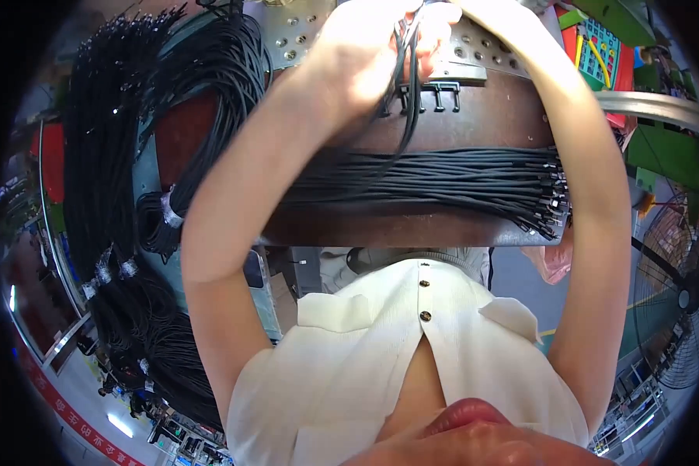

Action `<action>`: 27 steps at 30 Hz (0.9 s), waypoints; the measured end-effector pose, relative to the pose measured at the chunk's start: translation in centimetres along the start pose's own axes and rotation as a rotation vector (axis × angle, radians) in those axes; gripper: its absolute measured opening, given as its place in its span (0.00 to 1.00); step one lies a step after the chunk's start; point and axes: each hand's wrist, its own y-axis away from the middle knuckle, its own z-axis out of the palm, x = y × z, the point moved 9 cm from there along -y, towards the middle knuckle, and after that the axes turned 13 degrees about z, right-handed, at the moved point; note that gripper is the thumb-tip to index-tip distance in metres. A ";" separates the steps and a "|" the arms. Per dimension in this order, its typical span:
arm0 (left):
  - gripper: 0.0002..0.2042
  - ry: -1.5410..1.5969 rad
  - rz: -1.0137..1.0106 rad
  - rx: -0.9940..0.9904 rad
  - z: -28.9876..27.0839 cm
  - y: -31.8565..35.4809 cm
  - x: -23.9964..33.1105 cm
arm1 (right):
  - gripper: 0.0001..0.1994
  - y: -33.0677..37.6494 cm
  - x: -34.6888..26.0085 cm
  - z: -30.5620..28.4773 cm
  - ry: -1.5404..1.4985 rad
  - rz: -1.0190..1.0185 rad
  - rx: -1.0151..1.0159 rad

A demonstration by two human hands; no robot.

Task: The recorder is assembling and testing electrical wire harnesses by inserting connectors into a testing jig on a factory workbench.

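Free tabletop strip (pixel 497 126) beyond cable bundle (pixel 435 177)

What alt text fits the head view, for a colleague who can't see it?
The person's left hand holds a few black cables at the top edge, over a brown workbench. A cable bundle lies across it; more black cables are bunched at left.

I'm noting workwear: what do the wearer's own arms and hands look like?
The left arm and right arm are bare below the short sleeves of a cream top with dark buttons. No watch or bracelet shows. The left hand looks ungloved; the right hand is mostly cut off.
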 end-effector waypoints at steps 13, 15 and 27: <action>0.11 -1.109 0.202 0.083 -2.4 -3.5 4.4 | 0.14 1.6 0.7 -1.1 0.770 -0.019 0.146; 0.12 -1.940 -0.001 0.299 -1.6 -2.5 8.6 | 0.14 1.3 0.5 0.5 0.813 -0.066 0.139; 0.12 -2.263 0.475 0.010 -5.6 -5.3 6.8 | 0.14 2.7 0.4 0.1 0.556 -0.146 0.350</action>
